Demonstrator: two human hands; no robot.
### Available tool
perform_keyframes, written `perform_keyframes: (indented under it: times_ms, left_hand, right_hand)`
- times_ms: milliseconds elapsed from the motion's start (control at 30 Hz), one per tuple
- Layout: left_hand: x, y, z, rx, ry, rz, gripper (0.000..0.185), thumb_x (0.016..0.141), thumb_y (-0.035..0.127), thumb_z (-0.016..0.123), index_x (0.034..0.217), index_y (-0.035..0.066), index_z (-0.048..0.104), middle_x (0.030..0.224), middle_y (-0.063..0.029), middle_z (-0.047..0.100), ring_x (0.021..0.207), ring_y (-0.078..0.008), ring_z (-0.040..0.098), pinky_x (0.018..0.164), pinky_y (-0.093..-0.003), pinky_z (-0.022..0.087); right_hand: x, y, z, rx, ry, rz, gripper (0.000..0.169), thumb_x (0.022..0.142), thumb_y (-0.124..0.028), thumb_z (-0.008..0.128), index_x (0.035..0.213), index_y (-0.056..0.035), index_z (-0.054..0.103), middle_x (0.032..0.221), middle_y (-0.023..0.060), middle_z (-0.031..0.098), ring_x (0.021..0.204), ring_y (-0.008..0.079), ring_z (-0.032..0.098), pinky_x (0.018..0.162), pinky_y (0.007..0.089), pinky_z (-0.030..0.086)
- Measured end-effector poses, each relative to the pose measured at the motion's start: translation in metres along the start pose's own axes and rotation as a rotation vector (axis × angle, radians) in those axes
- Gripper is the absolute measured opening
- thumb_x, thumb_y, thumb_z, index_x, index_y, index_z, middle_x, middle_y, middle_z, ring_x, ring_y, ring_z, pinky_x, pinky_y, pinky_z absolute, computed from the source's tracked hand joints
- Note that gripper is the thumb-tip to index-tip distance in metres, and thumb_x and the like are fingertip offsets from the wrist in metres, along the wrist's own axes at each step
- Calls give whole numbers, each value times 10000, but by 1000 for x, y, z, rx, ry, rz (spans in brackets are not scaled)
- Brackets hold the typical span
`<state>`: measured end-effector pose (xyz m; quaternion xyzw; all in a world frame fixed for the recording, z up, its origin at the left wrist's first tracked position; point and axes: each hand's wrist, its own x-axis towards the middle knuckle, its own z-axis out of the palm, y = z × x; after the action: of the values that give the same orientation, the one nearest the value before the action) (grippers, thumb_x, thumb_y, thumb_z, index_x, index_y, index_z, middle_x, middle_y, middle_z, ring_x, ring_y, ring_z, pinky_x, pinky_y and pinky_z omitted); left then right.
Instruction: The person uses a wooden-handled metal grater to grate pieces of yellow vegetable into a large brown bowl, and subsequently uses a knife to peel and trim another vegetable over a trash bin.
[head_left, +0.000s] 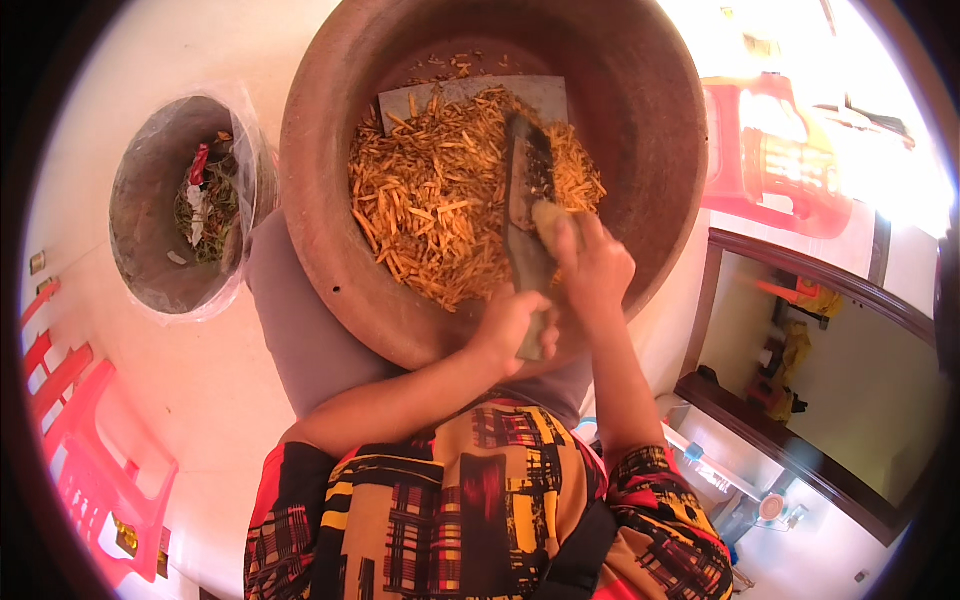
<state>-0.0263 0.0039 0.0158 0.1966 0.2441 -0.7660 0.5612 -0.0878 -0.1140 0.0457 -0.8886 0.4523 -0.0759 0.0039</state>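
Below my chest a large round brown basin (322, 172), probably clay, holds a heap of orange-yellow vegetable shreds (435, 217). My left hand (506, 330) grips the lower end of a long, dark, flat hand grater (525, 251), at the near rim. The grater's far end leans over the shreds, tilted away from me. In my right hand (598, 262) is a pale, peeled-looking piece of vegetable (553, 225), pressed against the grater's face or just beside it. Blur hides the exact contact. A grey flat board (551, 94) lies partly under the heap.
A bin (150, 210) lined with clear plastic, with plant scraps inside, stands left of the basin. Red plastic chairs (112, 465) are at the lower left. A red plastic jug-like container (780, 157) stands at the right, above a dark-framed mirror or glass panel (810, 360).
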Motion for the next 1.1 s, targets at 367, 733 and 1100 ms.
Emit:
perform_keyframes:
  times_ms: [367, 733, 1100]
  left_hand:
    - [-5, -2, 15, 81, 44, -14, 170, 838, 32, 461, 958, 88, 354, 743, -154, 528, 505, -235, 506, 429, -397, 429]
    - [0, -4, 0, 31, -10, 2, 152, 831, 33, 463, 952, 77, 383, 742, -147, 526, 497, -224, 503, 418, -388, 429]
    - [-2, 0, 9, 62, 40, 11, 190, 826, 23, 470, 959, 82, 348, 737, -149, 524, 499, -231, 506, 422, -402, 434]
  right_hand:
    - [127, 43, 82, -83, -125, 206, 441, 837, -475, 509, 836, -60, 658, 788, 213, 654, 776, 359, 645, 695, 439, 498]
    - [16, -4, 9, -149, -79, 108, 351, 820, -414, 589, 805, -64, 605, 672, 160, 640, 630, 343, 637, 557, 439, 486]
    - [94, 17, 41, -100, -159, 172, 448, 874, -464, 494, 806, -37, 610, 749, 195, 651, 736, 350, 644, 668, 464, 488]
